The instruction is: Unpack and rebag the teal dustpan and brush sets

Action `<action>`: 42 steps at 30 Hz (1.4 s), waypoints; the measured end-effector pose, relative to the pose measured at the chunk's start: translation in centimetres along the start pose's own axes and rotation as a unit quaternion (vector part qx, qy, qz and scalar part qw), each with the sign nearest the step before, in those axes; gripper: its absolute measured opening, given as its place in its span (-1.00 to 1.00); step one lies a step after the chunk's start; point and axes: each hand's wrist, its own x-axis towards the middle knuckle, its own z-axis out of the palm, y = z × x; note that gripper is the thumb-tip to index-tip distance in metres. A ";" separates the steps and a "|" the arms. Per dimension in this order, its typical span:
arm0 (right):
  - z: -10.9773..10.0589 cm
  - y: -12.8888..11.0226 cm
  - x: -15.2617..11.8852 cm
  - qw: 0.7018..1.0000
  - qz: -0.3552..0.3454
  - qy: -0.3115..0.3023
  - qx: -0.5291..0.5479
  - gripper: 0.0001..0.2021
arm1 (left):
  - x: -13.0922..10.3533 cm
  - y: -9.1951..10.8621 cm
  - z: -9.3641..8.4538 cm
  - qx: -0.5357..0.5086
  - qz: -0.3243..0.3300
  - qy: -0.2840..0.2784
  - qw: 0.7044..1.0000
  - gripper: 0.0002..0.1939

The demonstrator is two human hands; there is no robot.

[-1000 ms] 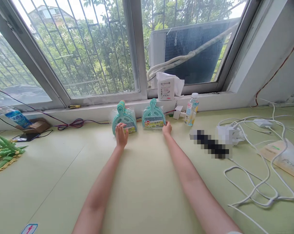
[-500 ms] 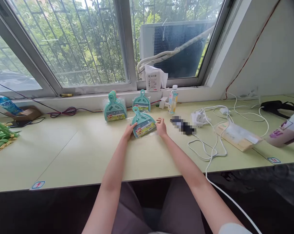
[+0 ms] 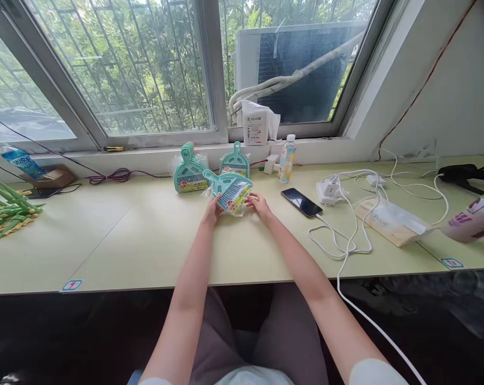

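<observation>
A teal mini dustpan and brush set (image 3: 231, 191) in a clear wrapper is between my hands, tilted with its handle to the upper left. My left hand (image 3: 213, 208) grips its lower left edge. At the lower right edge, the fingers of my right hand (image 3: 260, 205) are closed on the wrapper. Behind it, a stack of similar wrapped dustpan sets (image 3: 189, 168) leans by the window ledge. Another teal dustpan set (image 3: 235, 160) stands to the right of that stack, partly hidden by the one in my hands.
A drink bottle (image 3: 287, 159) and a tissue pack (image 3: 256, 125) stand at the back. To the right lie a phone (image 3: 302, 202), a power adapter (image 3: 330, 191), looped white cables (image 3: 348, 246) and a paper packet (image 3: 394, 220). A green plant (image 3: 9, 213) is at far left.
The dustpan set has turned counterclockwise, its handle swinging to the left. My right hand has come in lower, onto its edge. The camera view has shifted slightly.
</observation>
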 end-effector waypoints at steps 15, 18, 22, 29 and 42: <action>0.0 -0.8 -0.3 0.985 -0.081 0.140 -0.066 -0.82 | -1.4 0.1 0.9 -0.029 0.032 -0.122 0.992 -0.59; -0.1 -0.6 -0.2 0.989 -0.024 0.145 -0.022 -0.74 | -1.9 0.1 1.3 -0.025 0.047 -0.151 0.987 -0.48; -0.6 -0.6 0.0 0.994 0.029 0.052 0.089 -0.80 | -1.8 -0.1 1.6 -0.015 -0.009 -0.218 0.976 -0.47; -1.6 -1.5 0.2 0.996 -0.006 0.048 0.076 -0.79 | 0.5 -0.6 1.5 0.028 -0.021 0.060 0.998 -0.63; -3.3 -3.2 -0.1 0.998 -0.028 0.003 -0.048 -0.74 | -0.1 1.6 -0.7 0.177 0.222 0.237 0.929 -0.43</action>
